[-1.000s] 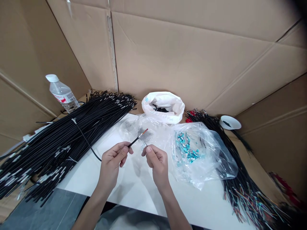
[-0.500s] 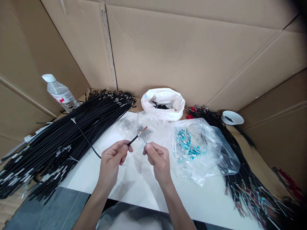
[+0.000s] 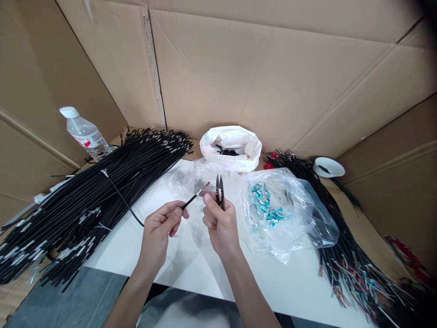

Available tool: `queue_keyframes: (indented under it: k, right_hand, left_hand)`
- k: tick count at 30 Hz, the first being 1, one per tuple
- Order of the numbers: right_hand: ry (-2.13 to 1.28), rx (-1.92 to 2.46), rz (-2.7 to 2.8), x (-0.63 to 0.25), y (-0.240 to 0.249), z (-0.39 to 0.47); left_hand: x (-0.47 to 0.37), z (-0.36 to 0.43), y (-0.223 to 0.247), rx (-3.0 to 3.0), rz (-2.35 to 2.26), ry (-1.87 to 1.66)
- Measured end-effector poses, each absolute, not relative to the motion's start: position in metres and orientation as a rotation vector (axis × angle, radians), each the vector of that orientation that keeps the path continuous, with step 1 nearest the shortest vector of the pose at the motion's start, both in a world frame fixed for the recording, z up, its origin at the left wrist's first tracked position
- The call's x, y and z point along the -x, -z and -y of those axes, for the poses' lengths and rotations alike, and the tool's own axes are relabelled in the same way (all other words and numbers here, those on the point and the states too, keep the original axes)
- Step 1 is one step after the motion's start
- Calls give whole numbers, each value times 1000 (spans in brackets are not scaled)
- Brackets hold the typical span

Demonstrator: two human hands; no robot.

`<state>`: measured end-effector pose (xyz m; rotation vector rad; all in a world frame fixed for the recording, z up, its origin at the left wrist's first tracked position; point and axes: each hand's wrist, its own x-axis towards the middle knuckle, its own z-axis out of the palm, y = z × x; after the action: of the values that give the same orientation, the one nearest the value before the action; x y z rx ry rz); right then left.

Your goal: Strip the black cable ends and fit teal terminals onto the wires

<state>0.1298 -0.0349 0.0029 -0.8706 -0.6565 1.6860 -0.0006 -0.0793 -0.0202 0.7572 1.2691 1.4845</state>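
Note:
A black cable (image 3: 190, 201) is pinched in my left hand (image 3: 163, 224), its stripped end pointing up and right with reddish inner wires showing. My right hand (image 3: 220, 223) is closed around small dark thread snips (image 3: 219, 189), whose two pointed blades stand upward, slightly apart. The right thumb lies close to the cable's stripped end; whether it touches is hard to tell. Behind both hands, a thin clear plastic sheet (image 3: 184, 177) lies on the white table (image 3: 191, 269).
A large bundle of black cables (image 3: 136, 159) lies at left by a water bottle (image 3: 87, 134). At the back stands a white bag (image 3: 218, 161) with black scraps. A clear bag (image 3: 307, 218) holds teal scraps. Further right are stripped cables (image 3: 336, 223) and a white bowl (image 3: 329, 167).
My right hand has turned upward and moved nearer the cable end, bringing the snips' blades into view. The thin strand between cable and right fingers no longer shows. My left hand stays nearly still.

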Motion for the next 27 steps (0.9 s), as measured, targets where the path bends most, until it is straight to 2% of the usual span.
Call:
queue_keyframes:
  k: [6, 13, 17, 21, 27]
  right_hand:
    - [-1604, 878, 641, -122, -1, 32]
    - [-1181, 1029, 902, -125, 0, 32]
    - [-1064, 1096, 938, -123, 2, 30]
    - [-1120, 1089, 804, -128, 7, 23]
    - [-1346, 964, 834, -134, 8, 24]
  left_hand:
    - [0, 79, 22, -768, -1287, -1483]
    - [-9, 82, 26, -966, -1482, -1563]
    - [-18, 86, 31, -1025, -1703, -1708]
    - [-18, 85, 34, -1154, -1826, -1871]
    - [-14, 81, 34, -1256, -1766, -1833]
